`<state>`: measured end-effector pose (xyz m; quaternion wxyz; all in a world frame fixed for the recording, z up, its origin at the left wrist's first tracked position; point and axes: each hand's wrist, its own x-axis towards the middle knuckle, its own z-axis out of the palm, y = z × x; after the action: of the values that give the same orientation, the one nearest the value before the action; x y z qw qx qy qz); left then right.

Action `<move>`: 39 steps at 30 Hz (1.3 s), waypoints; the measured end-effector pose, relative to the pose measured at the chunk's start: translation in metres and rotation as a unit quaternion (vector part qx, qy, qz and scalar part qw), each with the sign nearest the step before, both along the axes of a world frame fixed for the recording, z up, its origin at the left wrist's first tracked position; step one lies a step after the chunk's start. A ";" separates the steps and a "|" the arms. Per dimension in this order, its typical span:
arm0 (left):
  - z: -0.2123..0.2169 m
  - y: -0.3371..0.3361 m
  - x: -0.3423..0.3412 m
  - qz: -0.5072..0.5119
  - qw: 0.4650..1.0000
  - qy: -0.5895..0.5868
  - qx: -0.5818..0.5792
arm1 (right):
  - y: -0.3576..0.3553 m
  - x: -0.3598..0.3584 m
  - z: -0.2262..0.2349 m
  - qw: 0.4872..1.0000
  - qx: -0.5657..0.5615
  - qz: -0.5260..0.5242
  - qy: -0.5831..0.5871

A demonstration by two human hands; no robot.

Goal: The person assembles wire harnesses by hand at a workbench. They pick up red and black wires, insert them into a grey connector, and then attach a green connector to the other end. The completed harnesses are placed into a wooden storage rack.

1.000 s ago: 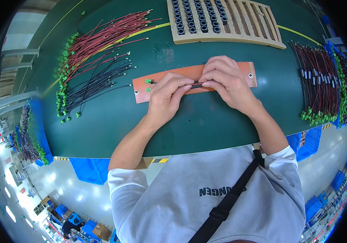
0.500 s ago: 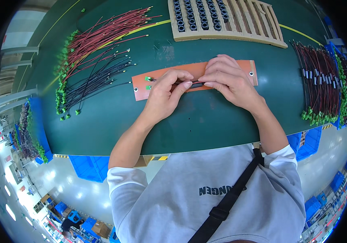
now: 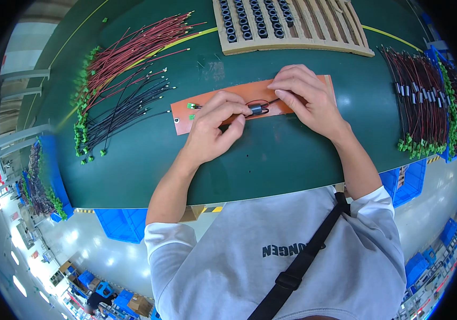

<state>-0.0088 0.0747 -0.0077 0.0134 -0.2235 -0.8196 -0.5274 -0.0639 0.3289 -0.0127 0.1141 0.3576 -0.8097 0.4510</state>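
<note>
**Two hands, one small black ring, wires on every side**

Two bare hands meet over the orange board lying flat in the middle of the green bench. Left hand has its thumb and forefinger pinched tight on a small dark ferrite ring, sitting right on the board between the hands. Right hand arches over from the other side, fingertips closed on the thin black wire that loops out of the ring; how firm that grip is, hard to say, the fingers hide it. A green connector lies at the wire's far end on the board's left part.

Around them it's crowded. Left of the board, a fan of black wires with green plugs, and above those a thick sheaf of red wires, all loose and splayed. Straight ahead, a pale slatted wooden tray, its left slots filled with rows of dark rings, its right slots bare. Off to the right, a dense bundle of dark red wires with green ends runs along the bench edge. Nothing lies between the hands and the board.
</note>
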 end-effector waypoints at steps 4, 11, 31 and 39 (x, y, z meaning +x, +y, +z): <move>0.002 0.003 -0.001 0.010 0.999 0.028 -0.013 | -0.002 0.001 0.004 0.998 -0.005 -0.053 0.044; -0.020 0.006 0.004 0.080 0.973 -0.077 0.201 | 0.001 0.028 0.021 0.981 -0.048 -0.004 0.186; -0.017 0.009 0.007 0.106 0.944 -0.070 0.305 | -0.064 0.055 0.006 0.829 -0.274 0.074 -0.481; -0.007 -0.003 0.007 0.099 0.988 0.082 0.087 | -0.065 0.042 -0.007 0.895 -0.233 0.060 -0.374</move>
<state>-0.0016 0.0721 -0.0152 0.1520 -0.1817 -0.7847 -0.5728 -0.0216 0.2637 -0.0195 -0.1446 0.1735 -0.6409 0.7336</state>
